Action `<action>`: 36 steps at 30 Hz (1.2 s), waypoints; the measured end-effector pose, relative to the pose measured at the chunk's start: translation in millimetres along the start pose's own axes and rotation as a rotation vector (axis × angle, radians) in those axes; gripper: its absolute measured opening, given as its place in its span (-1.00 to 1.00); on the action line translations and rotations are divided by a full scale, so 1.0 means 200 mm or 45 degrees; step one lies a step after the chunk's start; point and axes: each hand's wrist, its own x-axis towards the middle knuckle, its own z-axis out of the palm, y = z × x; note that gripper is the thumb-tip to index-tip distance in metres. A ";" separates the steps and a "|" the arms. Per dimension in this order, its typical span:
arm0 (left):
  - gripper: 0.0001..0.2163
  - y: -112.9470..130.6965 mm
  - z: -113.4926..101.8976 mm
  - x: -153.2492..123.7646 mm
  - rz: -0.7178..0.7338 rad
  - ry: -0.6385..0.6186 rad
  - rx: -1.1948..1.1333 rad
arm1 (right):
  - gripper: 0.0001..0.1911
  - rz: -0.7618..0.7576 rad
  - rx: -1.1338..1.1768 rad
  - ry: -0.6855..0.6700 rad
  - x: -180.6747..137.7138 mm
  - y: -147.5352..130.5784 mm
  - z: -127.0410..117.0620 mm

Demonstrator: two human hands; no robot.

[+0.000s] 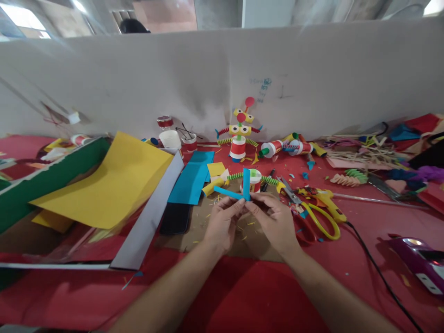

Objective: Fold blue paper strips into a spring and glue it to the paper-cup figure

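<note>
My left hand (222, 223) and my right hand (274, 222) meet over a piece of brown cardboard (201, 226). Both pinch two crossed blue paper strips (239, 189); one strip stands upright, the other points left. Just behind the strips sits a small red-and-white paper cup (255, 181) with green paper-spring arms. A paper-cup figure (239, 138) with yellow eyes and a red disc on top stands further back by the white wall.
A large yellow sheet (114, 185) and a grey sheet (149, 222) lie to the left, with blue paper (192, 178) and a black phone (175, 217) beside them. Yellow-handled scissors (319, 217) and a cable (378, 273) lie to the right. Paper scraps crowd the far right.
</note>
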 end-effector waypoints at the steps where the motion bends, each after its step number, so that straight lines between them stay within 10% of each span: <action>1: -0.94 0.00 0.00 0.00 0.008 0.002 0.019 | -0.84 -0.001 -0.003 0.008 0.00 0.00 0.00; 12: -0.96 0.00 0.00 0.00 -0.010 -0.053 0.121 | -0.86 0.323 0.422 0.045 0.03 0.01 0.00; 36: -0.76 0.04 0.02 -0.02 0.145 0.103 0.454 | -0.81 0.400 0.466 0.168 0.03 0.03 -0.01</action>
